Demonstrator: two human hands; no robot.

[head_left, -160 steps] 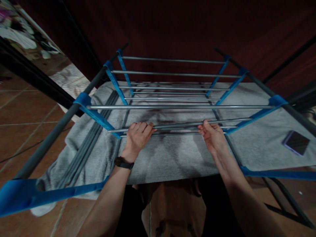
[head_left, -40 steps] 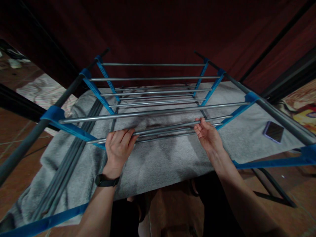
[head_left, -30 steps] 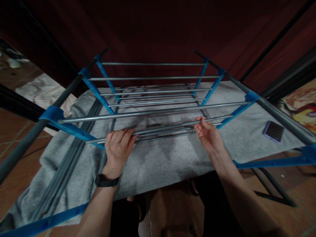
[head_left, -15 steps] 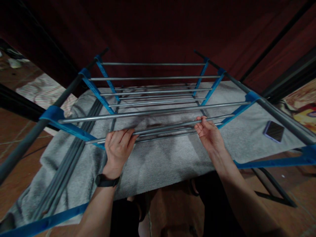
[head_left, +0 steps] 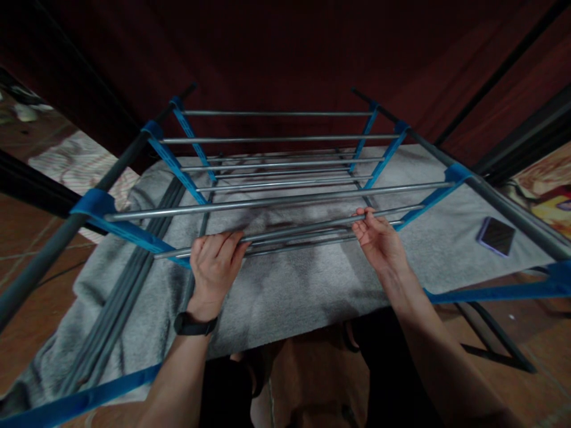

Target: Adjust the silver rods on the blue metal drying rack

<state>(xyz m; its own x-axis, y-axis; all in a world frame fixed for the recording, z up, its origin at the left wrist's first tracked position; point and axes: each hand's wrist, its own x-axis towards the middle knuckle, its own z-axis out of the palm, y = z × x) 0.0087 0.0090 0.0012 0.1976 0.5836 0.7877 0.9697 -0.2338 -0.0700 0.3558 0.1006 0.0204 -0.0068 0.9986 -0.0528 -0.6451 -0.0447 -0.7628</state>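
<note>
A rack frame of grey tubes and blue plastic brackets stands over a grey blanket [head_left: 294, 291]. My left hand [head_left: 216, 261] is wrapped round a thin metal rod [head_left: 303, 229] near its left end. Toward the rod's right end, my right hand [head_left: 379, 238] pinches it between thumb and fingers. The rod's ends lie close to the left blue bracket [head_left: 134, 233] and the right blue bracket [head_left: 428, 205]; whether they are seated in them I cannot tell. Just above runs another metal rod [head_left: 276, 202] between the same brackets. A dark band circles my left wrist.
A bundle of grey tubes [head_left: 120, 303] lies on the blanket at the left. A phone [head_left: 496, 236] rests on it at the right. Behind the rack rises a dark red panel [head_left: 276, 53]. Blue bars [head_left: 495, 292] jut out near me on both sides.
</note>
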